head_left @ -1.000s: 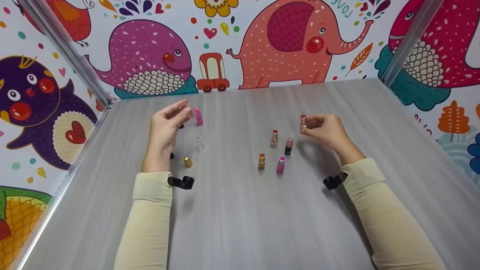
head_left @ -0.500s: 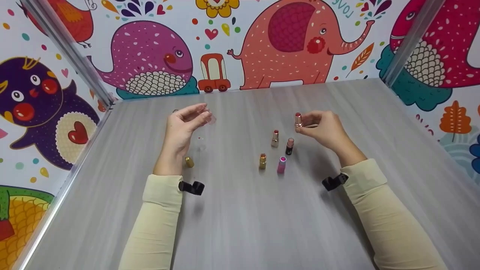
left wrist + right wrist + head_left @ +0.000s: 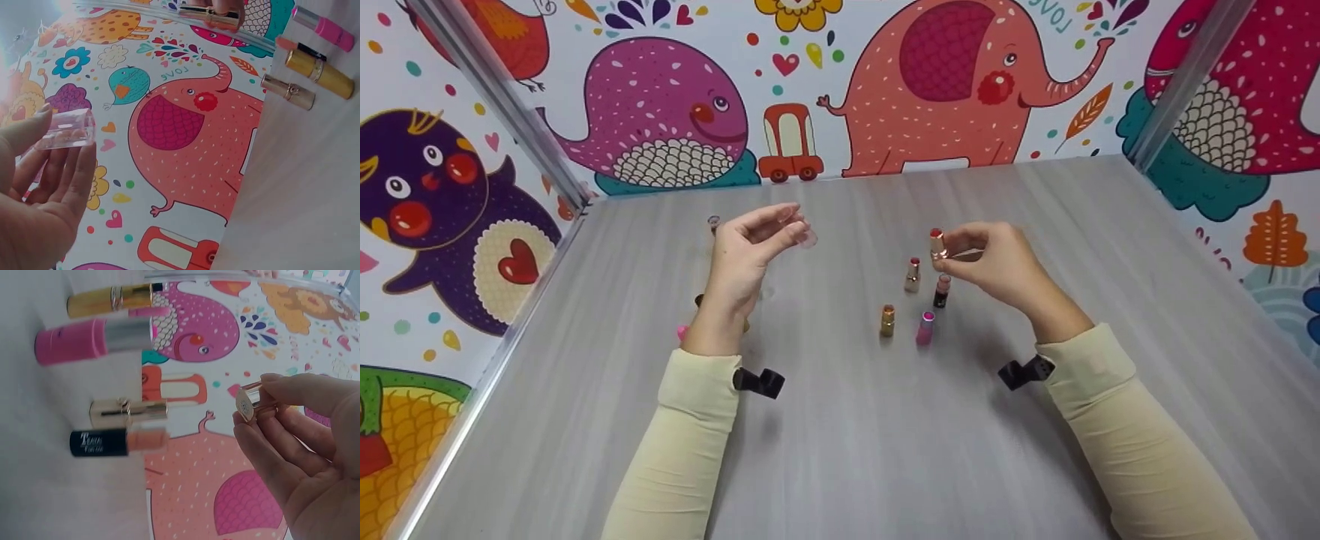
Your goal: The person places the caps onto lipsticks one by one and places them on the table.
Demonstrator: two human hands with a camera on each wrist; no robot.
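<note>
My left hand [image 3: 746,259] pinches a clear plastic lipstick cap [image 3: 72,130] between thumb and fingers, above the table. My right hand [image 3: 997,262] holds an uncapped rose-gold lipstick [image 3: 937,244] upright with its red tip up; the right wrist view shows its round base. Below and left of it stand several uncapped lipsticks: a champagne lipstick [image 3: 913,276] with a red tip, a black lipstick [image 3: 98,442] with a nude tip, a gold lipstick [image 3: 888,322], and a pink lipstick [image 3: 925,330] with a silver collar.
Around my left forearm, partly hidden, are a pink piece [image 3: 682,331], a dark piece [image 3: 700,300] and a small dark-and-clear piece [image 3: 714,223]. The grey table [image 3: 840,442] meets a cartoon-printed wall [image 3: 802,82] at the back; metal posts [image 3: 510,112] mark the corners.
My left hand has moved right with the clear cap, uncovering and covering pieces on the table. My right hand has moved left with the rose-gold lipstick, so the two hands are closer together.
</note>
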